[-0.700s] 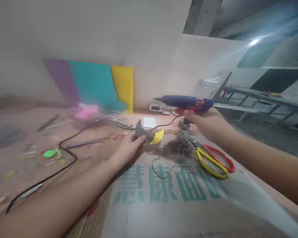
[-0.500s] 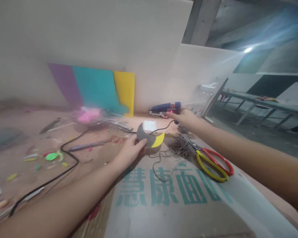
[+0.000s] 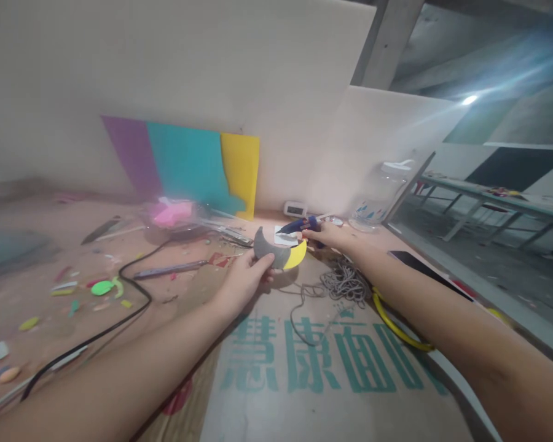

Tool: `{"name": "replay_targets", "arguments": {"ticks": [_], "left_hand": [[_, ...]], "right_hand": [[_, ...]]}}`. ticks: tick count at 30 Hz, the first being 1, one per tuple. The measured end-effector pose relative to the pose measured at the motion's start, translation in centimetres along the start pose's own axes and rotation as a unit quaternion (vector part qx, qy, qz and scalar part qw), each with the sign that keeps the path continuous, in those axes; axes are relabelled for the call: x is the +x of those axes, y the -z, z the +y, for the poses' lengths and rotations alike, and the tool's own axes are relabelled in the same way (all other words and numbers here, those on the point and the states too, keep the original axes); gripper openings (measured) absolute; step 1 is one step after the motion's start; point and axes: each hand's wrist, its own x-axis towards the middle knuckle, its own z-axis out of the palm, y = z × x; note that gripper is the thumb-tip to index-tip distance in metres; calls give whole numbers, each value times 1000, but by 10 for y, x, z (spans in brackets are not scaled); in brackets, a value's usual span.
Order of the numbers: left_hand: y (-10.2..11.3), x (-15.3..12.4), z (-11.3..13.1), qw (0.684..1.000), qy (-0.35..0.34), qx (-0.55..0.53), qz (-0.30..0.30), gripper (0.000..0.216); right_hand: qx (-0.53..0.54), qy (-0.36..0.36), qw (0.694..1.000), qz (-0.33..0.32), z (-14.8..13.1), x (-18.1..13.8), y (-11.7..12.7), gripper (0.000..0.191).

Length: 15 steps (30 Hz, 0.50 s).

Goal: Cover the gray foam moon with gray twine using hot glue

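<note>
My left hand (image 3: pixel 242 281) is closed on a grey and yellow crescent-shaped foam piece (image 3: pixel 276 253), holding it just above the cardboard sheet (image 3: pixel 322 374). Further back, my right hand (image 3: pixel 328 236) grips a blue glue gun (image 3: pixel 295 226) low over the table, its nozzle pointing left near a small white square (image 3: pixel 283 236). A tangle of grey cord (image 3: pixel 345 281) lies under my right forearm. Scissors with yellow handles (image 3: pixel 394 324) are mostly hidden by that arm.
Purple, teal and yellow foam sheets (image 3: pixel 188 166) lean on the wall. A black cable (image 3: pixel 120 301) crosses the table at left among coloured scraps (image 3: pixel 102 287). A clear jar (image 3: pixel 381 193), a small white device (image 3: pixel 295 209) and pink material (image 3: pixel 171 213) sit at the back.
My right hand has carried the glue gun from raised at the right down and back toward the wall, low over the table. My left hand has kept the crescent piece nearly still.
</note>
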Motion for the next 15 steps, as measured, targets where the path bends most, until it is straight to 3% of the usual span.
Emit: {"name": "replay_targets", "arguments": {"ticks": [5,7,12,15], "left_hand": [[0,-3,3,1000,-18,7,5,36],[0,-4,3,1000,-20,6,3,35],[0,-5,5,1000,-19,6,4,34],[1,-4,6,1000,-17,3,8,33]], "right_hand": [[-49,24,998,1,4,-39,23,32],[-66,83,994,5,1,-62,23,35],[-20,214,976,-28,-21,-104,2,38],[31,228,970,-78,-32,-108,-12,38]]}}
